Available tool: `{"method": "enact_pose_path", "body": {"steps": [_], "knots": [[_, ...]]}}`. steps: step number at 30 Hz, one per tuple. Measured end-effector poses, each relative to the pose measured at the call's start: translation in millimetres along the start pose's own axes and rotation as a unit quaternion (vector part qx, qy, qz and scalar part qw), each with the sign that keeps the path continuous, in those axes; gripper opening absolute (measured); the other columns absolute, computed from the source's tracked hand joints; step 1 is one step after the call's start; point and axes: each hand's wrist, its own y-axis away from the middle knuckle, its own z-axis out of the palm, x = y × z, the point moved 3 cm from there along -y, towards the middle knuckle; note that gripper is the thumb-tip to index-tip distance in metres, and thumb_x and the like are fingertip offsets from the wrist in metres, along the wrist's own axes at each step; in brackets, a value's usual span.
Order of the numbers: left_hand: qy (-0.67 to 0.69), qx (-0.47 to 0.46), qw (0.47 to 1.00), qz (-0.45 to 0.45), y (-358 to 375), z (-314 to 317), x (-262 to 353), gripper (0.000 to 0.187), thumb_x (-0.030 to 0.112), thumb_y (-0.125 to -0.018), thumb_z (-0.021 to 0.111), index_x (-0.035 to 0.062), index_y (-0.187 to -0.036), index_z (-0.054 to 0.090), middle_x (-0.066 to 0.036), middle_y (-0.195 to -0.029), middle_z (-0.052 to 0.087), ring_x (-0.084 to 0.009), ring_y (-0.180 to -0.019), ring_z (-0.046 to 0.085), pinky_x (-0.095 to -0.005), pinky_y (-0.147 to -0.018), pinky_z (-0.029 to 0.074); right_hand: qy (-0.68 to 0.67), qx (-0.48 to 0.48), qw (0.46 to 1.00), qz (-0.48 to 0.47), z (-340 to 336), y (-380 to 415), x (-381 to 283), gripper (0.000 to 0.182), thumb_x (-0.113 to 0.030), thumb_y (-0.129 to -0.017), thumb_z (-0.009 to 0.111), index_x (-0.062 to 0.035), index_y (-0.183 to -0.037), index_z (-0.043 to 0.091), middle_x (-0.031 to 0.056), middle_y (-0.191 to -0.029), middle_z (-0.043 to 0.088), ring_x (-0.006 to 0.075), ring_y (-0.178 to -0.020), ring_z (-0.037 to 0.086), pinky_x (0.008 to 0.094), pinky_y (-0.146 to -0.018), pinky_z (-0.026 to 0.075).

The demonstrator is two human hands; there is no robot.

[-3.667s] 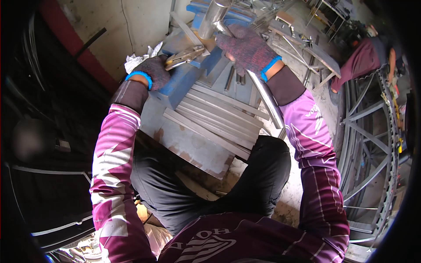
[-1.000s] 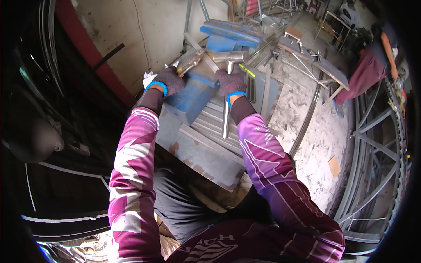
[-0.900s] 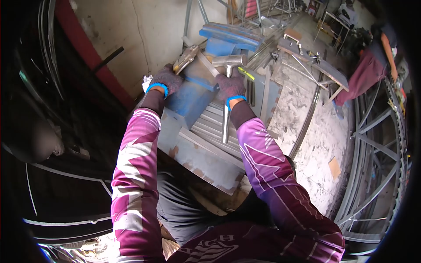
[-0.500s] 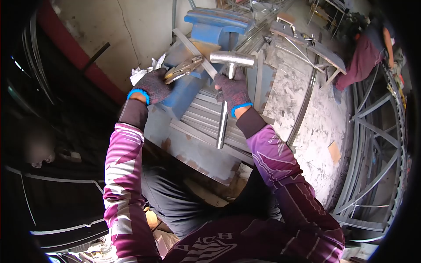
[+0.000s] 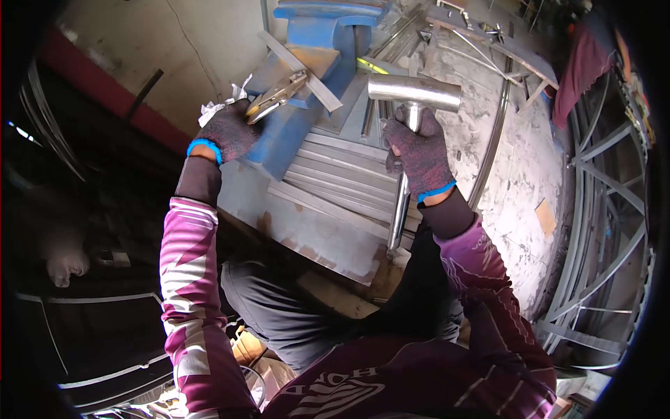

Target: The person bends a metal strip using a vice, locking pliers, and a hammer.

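Observation:
A dark knitted glove with a blue cuff covers my left hand [image 5: 227,131], closed round the handles of locking pliers [image 5: 280,94]. The pliers' jaws are at a flat metal strip [image 5: 296,68], which lies slanted over the blue vise [image 5: 279,133]. My right hand [image 5: 421,152], gloved alike, is wrapped round the shaft of a metal hammer [image 5: 415,92] just below its thick cylindrical head. The hammer is right of the strip, apart from it, its shaft pointing down toward my lap.
Several grey metal bars [image 5: 342,174] lie side by side on a metal plate [image 5: 314,241]. A yellow-green object [image 5: 372,65] is beyond them. Right are a low bench [image 5: 525,61], steel trusses [image 5: 604,160] and a person in dark red trousers [image 5: 583,66].
My right hand and the hammer have moved right, away from the strip's near end. The pliers, strip and vise appear slightly further left and higher in view. The yellow-green object now shows.

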Motion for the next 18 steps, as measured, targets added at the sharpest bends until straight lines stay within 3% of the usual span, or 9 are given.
{"method": "enact_pose_path", "body": {"steps": [1,2,5,9,11,13,18], "knots": [[-0.006,0.008,1.0,-0.008,-1,-1,0,0.051,0.024,-0.084,0.062,-0.0016,-0.128,0.057,-0.027,-0.116,0.065,-0.0414,-0.11,0.062,-0.0437,-0.096,0.049,0.0,0.004,1.0,0.0,-4,0,-2,0.015,-0.009,-0.088,0.068,-0.0092,-0.098,0.056,0.0013,-0.071,0.054,0.0094,-0.058,0.052,0.0265,-0.044,0.045],[-0.002,0.089,0.995,0.048,-8,13,-15,0.038,0.024,-0.081,0.057,0.0055,-0.113,0.067,-0.024,-0.101,0.07,-0.042,-0.095,0.067,-0.0483,-0.088,0.05,0.003,0.013,1.0,-0.01,-7,-2,-4,0.015,-0.008,-0.088,0.067,-0.009,-0.098,0.056,0.0015,-0.071,0.055,0.0098,-0.058,0.053,0.0268,-0.044,0.046],[-0.039,0.098,0.993,0.043,-5,10,-13,0.039,0.024,-0.082,0.057,0.0052,-0.114,0.067,-0.025,-0.102,0.07,-0.042,-0.095,0.067,-0.0484,-0.089,0.05,-0.014,0.015,1.0,-0.021,-11,-6,-3,0.016,-0.009,-0.088,0.068,-0.0089,-0.098,0.055,0.0019,-0.07,0.054,0.0107,-0.059,0.053,0.0273,-0.044,0.046],[-0.025,0.052,0.998,0.039,-9,8,-8,0.039,0.023,-0.082,0.056,0.0055,-0.115,0.067,-0.025,-0.102,0.07,-0.0415,-0.097,0.067,-0.0481,-0.089,0.051,-0.017,0.013,1.0,0.013,-15,-8,7,0.014,-0.011,-0.088,0.069,-0.0086,-0.096,0.057,0.0012,-0.069,0.055,0.0096,-0.056,0.052,0.0261,-0.044,0.046],[-0.004,0.005,1.0,0.006,-5,5,-4,0.044,0.021,-0.086,0.06,-0.0003,-0.124,0.057,-0.028,-0.115,0.064,-0.0438,-0.111,0.061,-0.0455,-0.096,0.049,-0.003,0.004,1.0,0.018,-12,-6,7,0.013,-0.013,-0.088,0.068,-0.0087,-0.095,0.058,0.0004,-0.069,0.056,0.0083,-0.054,0.052,0.0249,-0.045,0.046],[0.003,0.006,1.0,0.002,-6,6,-4,0.044,0.022,-0.086,0.061,-0.0005,-0.124,0.058,-0.028,-0.116,0.064,-0.0439,-0.111,0.061,-0.0457,-0.096,0.049,-0.04,0.002,0.997,0.06,-7,0,2,0.013,-0.01,-0.088,0.07,-0.0081,-0.094,0.059,0.0012,-0.067,0.053,0.0105,-0.056,0.051,0.0272,-0.042,0.043],[-0.003,0.013,1.0,-0.002,-3,4,0,0.046,0.023,-0.086,0.062,0.0001,-0.125,0.059,-0.028,-0.118,0.064,-0.0446,-0.111,0.061,-0.0461,-0.095,0.05,-0.017,-0.006,0.999,0.032,-8,-4,7,0.013,-0.011,-0.089,0.071,-0.0086,-0.095,0.06,0.0002,-0.066,0.053,0.0099,-0.052,0.05,0.0266,-0.041,0.042]]}}
